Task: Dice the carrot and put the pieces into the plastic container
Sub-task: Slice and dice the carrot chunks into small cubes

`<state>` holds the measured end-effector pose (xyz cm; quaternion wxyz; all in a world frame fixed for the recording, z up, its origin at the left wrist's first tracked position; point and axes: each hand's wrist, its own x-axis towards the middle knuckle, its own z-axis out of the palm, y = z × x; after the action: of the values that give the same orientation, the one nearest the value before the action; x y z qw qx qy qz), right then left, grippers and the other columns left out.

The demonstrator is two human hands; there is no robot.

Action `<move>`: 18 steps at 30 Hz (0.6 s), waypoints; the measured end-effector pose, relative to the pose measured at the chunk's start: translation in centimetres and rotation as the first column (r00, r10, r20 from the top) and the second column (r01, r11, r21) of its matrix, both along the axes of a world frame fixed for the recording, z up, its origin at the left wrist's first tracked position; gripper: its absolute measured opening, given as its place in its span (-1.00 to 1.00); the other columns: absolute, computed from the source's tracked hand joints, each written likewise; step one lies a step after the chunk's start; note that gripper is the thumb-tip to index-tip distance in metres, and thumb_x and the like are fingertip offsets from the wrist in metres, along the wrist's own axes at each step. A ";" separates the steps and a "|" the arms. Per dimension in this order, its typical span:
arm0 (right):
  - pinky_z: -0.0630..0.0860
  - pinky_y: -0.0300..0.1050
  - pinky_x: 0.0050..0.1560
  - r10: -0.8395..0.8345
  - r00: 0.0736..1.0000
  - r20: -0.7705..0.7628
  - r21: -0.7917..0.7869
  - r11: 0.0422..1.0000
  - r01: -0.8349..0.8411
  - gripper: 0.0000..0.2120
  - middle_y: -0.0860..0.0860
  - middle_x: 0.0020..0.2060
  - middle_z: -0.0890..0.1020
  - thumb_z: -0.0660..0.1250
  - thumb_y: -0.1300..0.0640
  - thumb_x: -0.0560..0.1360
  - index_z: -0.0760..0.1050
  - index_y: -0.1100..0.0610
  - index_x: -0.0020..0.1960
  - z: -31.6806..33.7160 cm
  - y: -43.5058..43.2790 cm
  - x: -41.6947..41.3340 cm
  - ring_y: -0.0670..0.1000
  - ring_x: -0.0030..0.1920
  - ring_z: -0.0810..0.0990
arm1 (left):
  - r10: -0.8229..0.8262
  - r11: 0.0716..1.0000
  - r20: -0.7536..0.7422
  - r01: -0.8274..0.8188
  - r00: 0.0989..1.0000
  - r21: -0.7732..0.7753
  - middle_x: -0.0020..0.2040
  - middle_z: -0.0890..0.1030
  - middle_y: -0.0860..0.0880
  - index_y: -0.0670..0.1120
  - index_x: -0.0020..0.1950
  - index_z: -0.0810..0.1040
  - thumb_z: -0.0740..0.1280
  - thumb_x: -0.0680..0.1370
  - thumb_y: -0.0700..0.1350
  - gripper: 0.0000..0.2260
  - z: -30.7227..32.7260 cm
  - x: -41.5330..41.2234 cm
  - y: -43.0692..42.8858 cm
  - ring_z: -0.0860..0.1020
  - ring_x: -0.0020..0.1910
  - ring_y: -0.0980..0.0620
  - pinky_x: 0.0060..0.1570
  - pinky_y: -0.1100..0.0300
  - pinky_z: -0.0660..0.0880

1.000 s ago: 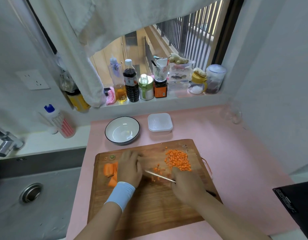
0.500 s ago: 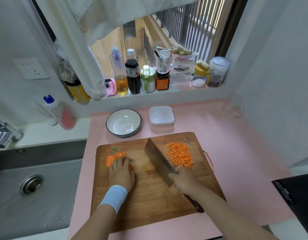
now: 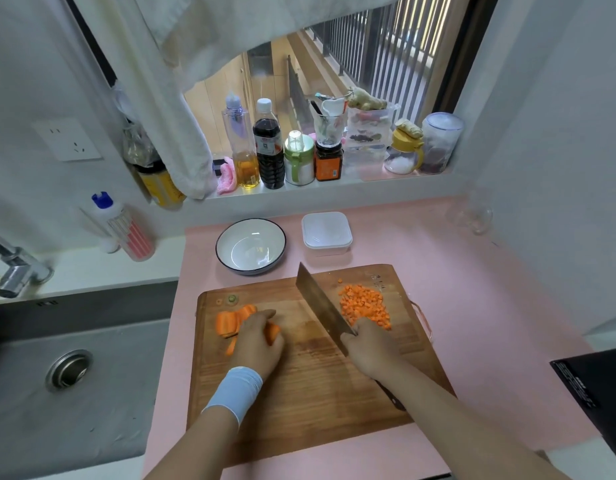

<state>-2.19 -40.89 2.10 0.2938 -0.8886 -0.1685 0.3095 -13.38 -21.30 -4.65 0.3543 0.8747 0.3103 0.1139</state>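
Note:
A wooden cutting board (image 3: 299, 393) lies on the pink counter. On its left side sit orange carrot slabs (image 3: 230, 320), and my left hand (image 3: 260, 341) rests on them with fingers curled over the pieces. My right hand (image 3: 372, 348) grips the handle of a cleaver (image 3: 322, 308), whose blade is lifted and angled toward the back of the board. A heap of diced carrot (image 3: 365, 304) lies at the board's back right. The plastic container (image 3: 326, 233), white and square, stands behind the board with nothing in it.
A white bowl (image 3: 250, 245) with a dark rim stands left of the container. A steel sink (image 3: 67, 375) and tap (image 3: 15, 271) are on the left. Bottles and jars (image 3: 268, 150) line the window sill. A black object (image 3: 597, 386) lies at the right edge.
The cleaver has risen from flat on the board to a tilted, lifted pose. The loose dice are pushed into the heap. My left hand has shifted left onto the carrot slabs.

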 end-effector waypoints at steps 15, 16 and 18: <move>0.44 -0.07 -0.34 -0.036 0.999 -0.037 0.000 0.999 0.036 -0.85 0.07 -0.25 0.55 0.24 0.05 0.63 0.40 0.10 -0.07 -1.7 0.3 0.4 0.05 -0.34 0.49 | -0.192 0.981 -0.058 0.193 0.980 -0.001 0.28 0.46 0.03 -0.02 0.35 0.47 0.31 0.47 -0.27 -0.55 -1.7 1.5 -0.3 0.40 0.29 0.06 0.32 0.33 0.22; 0.43 -0.08 -0.35 -0.031 0.999 -0.035 -0.001 1.000 0.031 -0.85 0.07 -0.25 0.55 0.24 0.05 0.63 0.40 0.10 -0.07 -1.6 0.3 0.4 0.05 -0.34 0.49 | -0.260 0.964 -0.090 0.263 0.962 0.028 0.27 0.43 0.04 -0.02 0.32 0.50 0.31 0.45 -0.27 -0.55 -2.0 1.4 -0.2 0.39 0.28 0.07 0.30 0.36 0.20; 0.42 -0.10 -0.36 -0.018 0.999 -0.027 -0.009 1.000 0.018 -0.86 0.06 -0.24 0.56 0.24 0.05 0.63 0.40 0.09 -0.06 -1.5 0.3 0.5 0.03 -0.35 0.50 | -0.306 0.948 -0.101 0.313 0.947 0.065 0.25 0.44 0.03 -0.05 0.22 0.58 0.33 0.44 -0.30 -0.63 -2.4 1.5 -0.1 0.42 0.25 0.06 0.28 0.36 0.24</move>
<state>-1.67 -40.55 0.64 0.2949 -0.8870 -0.1552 0.3196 -11.83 -21.35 -7.08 0.3181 0.9303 0.1800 0.0298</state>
